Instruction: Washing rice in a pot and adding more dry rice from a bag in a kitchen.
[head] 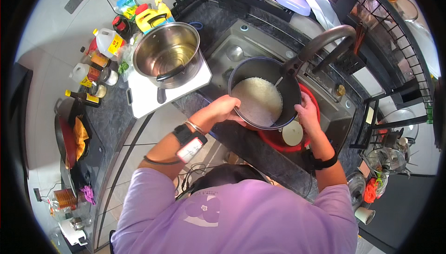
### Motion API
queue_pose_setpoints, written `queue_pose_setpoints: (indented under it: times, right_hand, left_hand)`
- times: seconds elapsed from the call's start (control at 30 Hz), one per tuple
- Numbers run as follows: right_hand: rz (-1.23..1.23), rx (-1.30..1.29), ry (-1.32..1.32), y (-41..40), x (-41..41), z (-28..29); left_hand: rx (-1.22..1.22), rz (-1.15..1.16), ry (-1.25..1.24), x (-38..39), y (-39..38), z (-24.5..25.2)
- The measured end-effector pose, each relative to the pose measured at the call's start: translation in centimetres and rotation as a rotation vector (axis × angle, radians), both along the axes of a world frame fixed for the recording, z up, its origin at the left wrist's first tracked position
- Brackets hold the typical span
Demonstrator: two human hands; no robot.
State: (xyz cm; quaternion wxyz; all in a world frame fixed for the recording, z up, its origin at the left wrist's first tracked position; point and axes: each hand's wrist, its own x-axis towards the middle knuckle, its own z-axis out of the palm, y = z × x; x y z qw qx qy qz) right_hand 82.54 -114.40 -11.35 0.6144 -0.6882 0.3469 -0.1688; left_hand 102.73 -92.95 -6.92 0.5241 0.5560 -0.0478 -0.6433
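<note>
A dark round cooking pot (291, 109) with white rice grains (258, 97) in it is held over the sink between both hands. My left hand (228, 108) grips its rim at the lower left, thumb on top. At the right side of the rim, my right hand (306, 111) has its fingers against the outer wall. Water runs from the curved faucet (325, 41) into the pot. Beneath it, a red plastic basin (278, 146) holds a pale round bowl or cup (292, 133), partly hidden by the pot. The steel sink (226, 48) lies around them.
A large steel stockpot (167, 55) with liquid stands on a white cutting board (148, 100), beside a dark knife handle (161, 95). Bottles and jars (108, 76) line the left wall. A wire dish rack (400, 24) overhangs the right back. A wok (64, 142) stands at far left.
</note>
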Motion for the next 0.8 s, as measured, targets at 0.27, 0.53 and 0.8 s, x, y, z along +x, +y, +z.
queue_pose_setpoints:
  times: [0.27, 0.53, 0.8]
  right_hand:
    - [0.129, 0.077, 0.042, -0.1, -2.3, 5.5]
    - [0.358, -1.181, -0.05, 2.1, -1.4, 8.5]
    - [1.129, -1.304, 0.082, 4.1, 7.7, 0.4]
  left_hand:
    - [0.031, 0.093, 0.026, -4.2, 0.0, 4.0]
    - [0.043, 0.136, -0.25, -7.5, -1.5, 0.9]
    - [0.236, 0.206, -0.369, -9.6, -2.7, 2.4]
